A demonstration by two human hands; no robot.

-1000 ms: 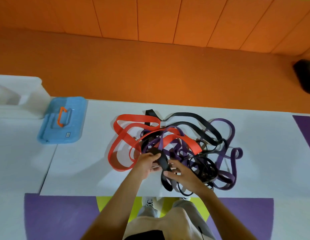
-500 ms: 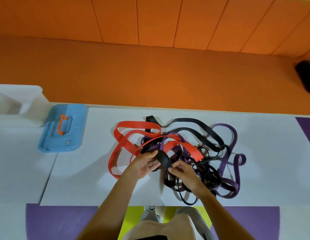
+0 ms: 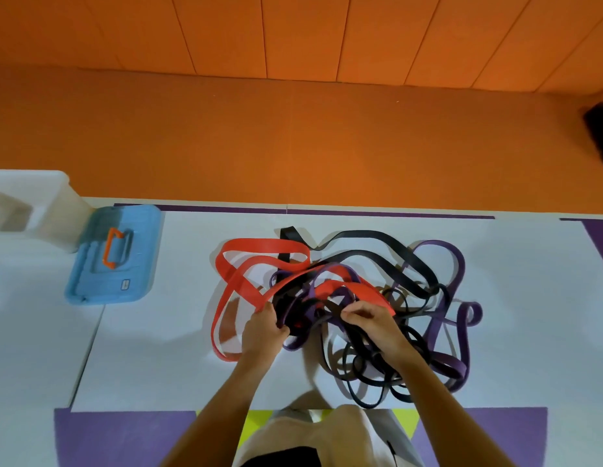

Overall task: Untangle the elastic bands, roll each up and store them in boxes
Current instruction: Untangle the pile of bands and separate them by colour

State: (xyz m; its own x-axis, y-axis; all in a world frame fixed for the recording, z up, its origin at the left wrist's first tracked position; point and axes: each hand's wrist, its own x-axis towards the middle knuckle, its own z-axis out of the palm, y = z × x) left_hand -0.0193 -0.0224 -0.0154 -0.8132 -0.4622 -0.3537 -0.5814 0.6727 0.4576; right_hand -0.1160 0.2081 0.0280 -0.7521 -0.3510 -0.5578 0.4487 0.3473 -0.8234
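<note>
While both hands work at the near side of the tangle of elastic bands (image 3: 343,298), they sit close together without touching. The left hand (image 3: 263,332) has its fingers curled round dark strands at the tangle's left side, just beside the red band (image 3: 259,246); I cannot tell which strand it grips. The right hand (image 3: 370,323) pinches a strand in the middle with thumb and fingertips.

The tangle lies mid-way along the white table (image 3: 529,332), with red loops to the left, black bands (image 3: 377,235) across the far side and purple bands (image 3: 453,368) to the right. Its nearest black loops reach almost to the table's near edge, and its far tip lies near the far edge. A wide stretch of white tabletop shows on the right. A narrower one on the left runs up to the blue box (image 3: 138,264), lid on, just beside a white container (image 3: 57,197).
</note>
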